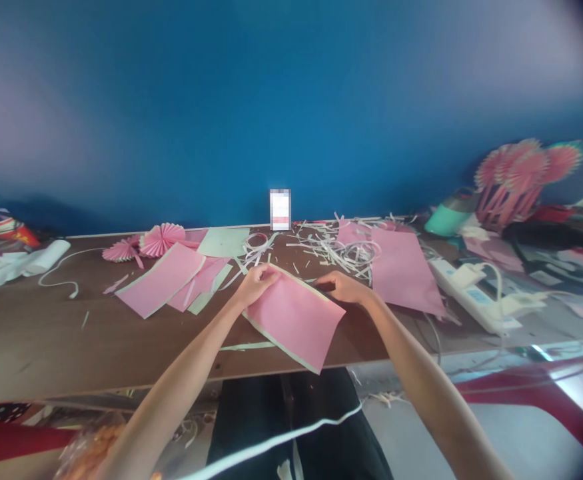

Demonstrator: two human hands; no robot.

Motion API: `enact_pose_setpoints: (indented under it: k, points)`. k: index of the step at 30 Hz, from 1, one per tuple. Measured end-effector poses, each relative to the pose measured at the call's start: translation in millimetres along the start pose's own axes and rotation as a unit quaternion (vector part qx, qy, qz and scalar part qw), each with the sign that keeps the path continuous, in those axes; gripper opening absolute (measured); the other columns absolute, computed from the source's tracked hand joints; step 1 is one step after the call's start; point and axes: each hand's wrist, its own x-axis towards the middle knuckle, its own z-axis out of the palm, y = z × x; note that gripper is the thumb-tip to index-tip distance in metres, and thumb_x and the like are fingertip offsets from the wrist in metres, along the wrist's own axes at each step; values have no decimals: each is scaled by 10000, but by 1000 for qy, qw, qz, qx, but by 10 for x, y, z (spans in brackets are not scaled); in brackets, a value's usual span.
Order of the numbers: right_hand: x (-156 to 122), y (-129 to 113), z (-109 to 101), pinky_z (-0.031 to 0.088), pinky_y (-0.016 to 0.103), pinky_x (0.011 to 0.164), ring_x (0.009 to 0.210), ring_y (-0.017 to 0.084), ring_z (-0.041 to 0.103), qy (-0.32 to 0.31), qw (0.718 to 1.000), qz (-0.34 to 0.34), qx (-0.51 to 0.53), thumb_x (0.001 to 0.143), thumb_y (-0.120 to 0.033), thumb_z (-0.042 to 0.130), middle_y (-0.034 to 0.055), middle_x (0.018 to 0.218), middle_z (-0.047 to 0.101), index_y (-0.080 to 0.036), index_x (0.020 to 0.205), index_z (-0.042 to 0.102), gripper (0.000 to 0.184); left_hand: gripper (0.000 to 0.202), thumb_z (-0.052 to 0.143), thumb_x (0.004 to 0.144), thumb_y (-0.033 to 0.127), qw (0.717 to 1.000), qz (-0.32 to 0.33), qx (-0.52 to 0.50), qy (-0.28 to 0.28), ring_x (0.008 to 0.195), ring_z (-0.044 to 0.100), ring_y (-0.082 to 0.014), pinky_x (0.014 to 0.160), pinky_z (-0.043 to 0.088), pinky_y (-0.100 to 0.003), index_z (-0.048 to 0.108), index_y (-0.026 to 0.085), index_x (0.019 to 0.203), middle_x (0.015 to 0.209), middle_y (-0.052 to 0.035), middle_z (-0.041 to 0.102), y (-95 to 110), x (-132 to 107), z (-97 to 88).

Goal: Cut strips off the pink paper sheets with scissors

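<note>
Head view, observed by me at a remove. I find the pink sheet (pixel 296 317) between the two hands, slanting over the near half of the tabletop (pixel 136 347). Pale bands line its two long edges. Its lowest corner appears at, or just past, the tabletop's near edge; I cannot determine whether that corner is raised.

The left hand (pixel 255 287) pinches the sheet's upper left corner between thumb and fingers. The right hand (pixel 344 287) is at the upper long edge, toward the right corner, fingers bent; I cannot tell whether they grip the edge or merely lie beside it.

Clearances: beyond the hands, a tangle of white paper strips (pixel 354 253) limits forward room. On the left, I note a banded pink sheet lying on the tabletop (pixel 164 279), just in front of pink paper fans (pixel 162 240). On the right, another pink sheet (pixel 406 270) lies close to the right forearm (pixel 406 347), with a white power strip (pixel 474 297) farther out. The broadest lateral room I record is left of the left forearm (pixel 186 363). A pale strip (pixel 248 347) lies between that forearm and the held sheet.
</note>
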Motion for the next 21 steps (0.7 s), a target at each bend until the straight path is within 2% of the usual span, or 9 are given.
enact_pose_setpoints:
  k: [10,21]
  points:
    - [24,54,-3,490,368,913,1039,250,624,-4,1000,0,0,763,-281,587,33,1141,668,-204,1162,649,410,362,476,855,490,1000,-10,3,10,821,595,-191,695,445,-277,636,170,911,904,-51,659,1,11,11]
    - [25,-10,48,492,350,882,1010,253,630,8,1000,-4,-8,746,-247,578,36,1103,685,-184,1132,664,401,305,494,857,439,1000,8,-12,0,784,589,-165,674,440,-253,636,171,892,862,-35,640,34,16,89]
